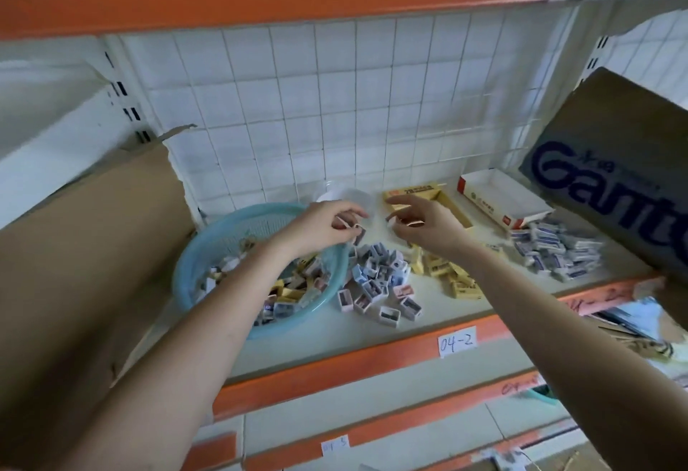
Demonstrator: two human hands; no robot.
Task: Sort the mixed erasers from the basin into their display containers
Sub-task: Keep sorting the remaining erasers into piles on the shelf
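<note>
A light blue basin [193,265] with several mixed erasers stands on the shelf at the left. My left hand [327,226] hovers over its far rim, fingers pinched on a small eraser [357,234]. My right hand [420,224] is just to the right, fingers curled around another small eraser [413,224]. Below the hands lies a pile of white-sleeved erasers [379,284]. A pile of yellow erasers [446,269] lies in front of an open yellow display box [454,210]. A blue-and-white eraser pile [554,247] sits by a white and red display box [502,202].
A clear plastic container [342,195] stands behind the hands against the wire grid back. A brown cardboard box [74,265] borders the basin on the left. A dark printed carton [625,169] overhangs at the right. The orange shelf edge carries a label "04-2" [457,344].
</note>
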